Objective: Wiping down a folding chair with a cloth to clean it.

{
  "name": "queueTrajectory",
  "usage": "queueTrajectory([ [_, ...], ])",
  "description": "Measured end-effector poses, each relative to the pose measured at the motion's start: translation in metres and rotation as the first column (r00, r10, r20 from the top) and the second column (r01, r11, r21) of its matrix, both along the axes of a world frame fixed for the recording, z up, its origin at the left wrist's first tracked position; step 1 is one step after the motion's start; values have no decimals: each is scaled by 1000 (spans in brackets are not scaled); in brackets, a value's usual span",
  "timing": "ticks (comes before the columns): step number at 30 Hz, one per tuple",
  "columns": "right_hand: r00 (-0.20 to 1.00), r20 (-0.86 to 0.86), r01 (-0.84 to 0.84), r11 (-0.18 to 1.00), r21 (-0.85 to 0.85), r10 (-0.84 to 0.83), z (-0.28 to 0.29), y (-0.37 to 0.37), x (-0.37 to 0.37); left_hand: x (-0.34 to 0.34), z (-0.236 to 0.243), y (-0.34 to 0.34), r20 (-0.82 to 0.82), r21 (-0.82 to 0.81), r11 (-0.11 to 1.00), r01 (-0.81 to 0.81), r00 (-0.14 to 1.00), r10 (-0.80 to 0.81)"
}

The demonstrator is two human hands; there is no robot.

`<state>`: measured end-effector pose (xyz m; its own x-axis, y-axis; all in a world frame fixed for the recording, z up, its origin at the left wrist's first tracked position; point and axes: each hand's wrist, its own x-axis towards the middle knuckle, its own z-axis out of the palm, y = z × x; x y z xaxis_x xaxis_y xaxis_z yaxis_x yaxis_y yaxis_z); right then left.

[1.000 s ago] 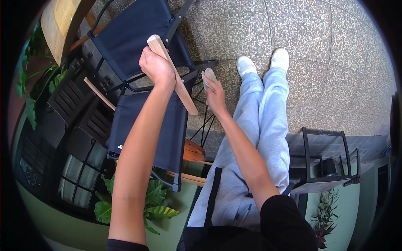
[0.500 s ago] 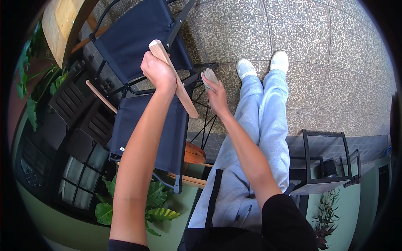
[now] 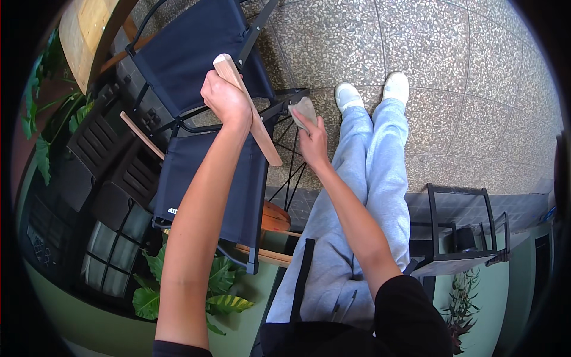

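Note:
A folding camp chair with dark navy fabric and black frame tubes stands at the left; its seat cloth (image 3: pixel 208 184) faces me. My left hand (image 3: pixel 226 98) is closed around the chair's pale wooden armrest (image 3: pixel 256 128), with the fingertips hidden behind the wood. In my right hand (image 3: pixel 312 140) is a grey-beige cloth (image 3: pixel 305 110), pinched and bunched beside the black frame bars of the chair. Whether the cloth touches those bars I cannot tell. The second wooden armrest (image 3: pixel 143 135) shows on the chair's far left side.
A wooden tabletop (image 3: pixel 89 35) rises at the upper left, near dark slatted chairs (image 3: pixel 98 143). Leafy plants (image 3: pixel 223 279) grow below the camp chair. A black-framed stand (image 3: pixel 461 226) is at the right, and speckled stone floor (image 3: pixel 452 71) lies around my shoes.
My right hand has shifted slightly right with the cloth, which now looks more spread. My left hand keeps its hold on the armrest.

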<state>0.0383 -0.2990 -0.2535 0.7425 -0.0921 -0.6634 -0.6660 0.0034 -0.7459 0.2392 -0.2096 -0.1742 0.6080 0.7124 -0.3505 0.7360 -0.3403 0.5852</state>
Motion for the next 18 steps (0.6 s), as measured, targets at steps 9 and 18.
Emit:
queueTrajectory([
  [9, 998, 57, 21, 993, 112, -27, -13, 8, -9, -1, 0, -3, 1, -15, 1000, -4, 1000, 4],
  [18, 960, -230, -174, 984, -27, 163, -2, 10, 31, -3, -3, 1, 15, -9, 1000, 12, 1000, -12],
])
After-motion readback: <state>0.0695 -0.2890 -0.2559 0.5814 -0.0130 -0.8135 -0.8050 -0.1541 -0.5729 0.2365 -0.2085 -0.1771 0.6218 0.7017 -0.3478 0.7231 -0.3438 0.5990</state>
